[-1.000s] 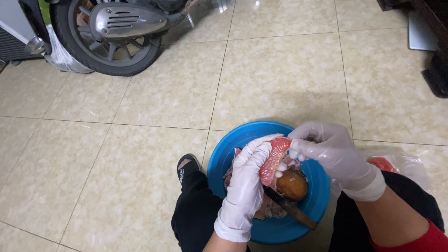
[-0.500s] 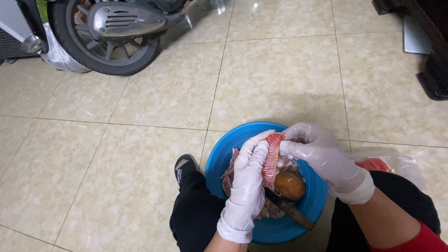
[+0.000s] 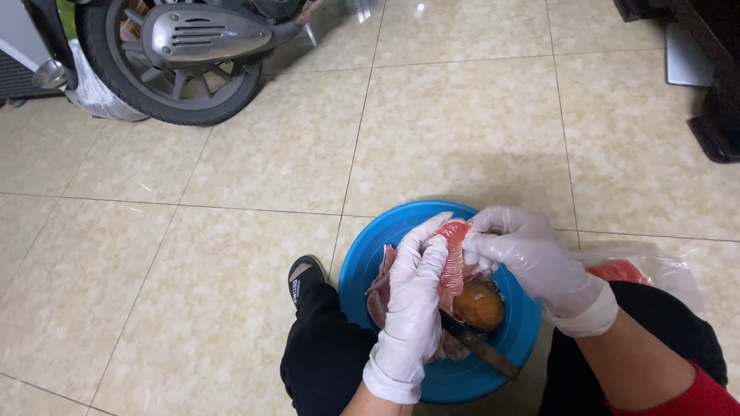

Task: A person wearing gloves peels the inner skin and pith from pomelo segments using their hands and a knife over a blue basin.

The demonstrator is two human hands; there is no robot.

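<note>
Evidently soft and wet, the pink ribbed piece of meat [image 3: 453,262] looks slippery and limp, best pinched by its top edge. It hangs over the blue basin [image 3: 362,266]. The gloved left hand [image 3: 412,304] cups it from nine o'clock; the gloved right hand [image 3: 532,262] pinches its top from three o'clock, wrists bent inward.

One clear bag on the floor

A crumpled clear plastic bag [image 3: 644,270] with something red inside lay on the tiled floor [image 3: 254,254], beside the right knee.
</note>
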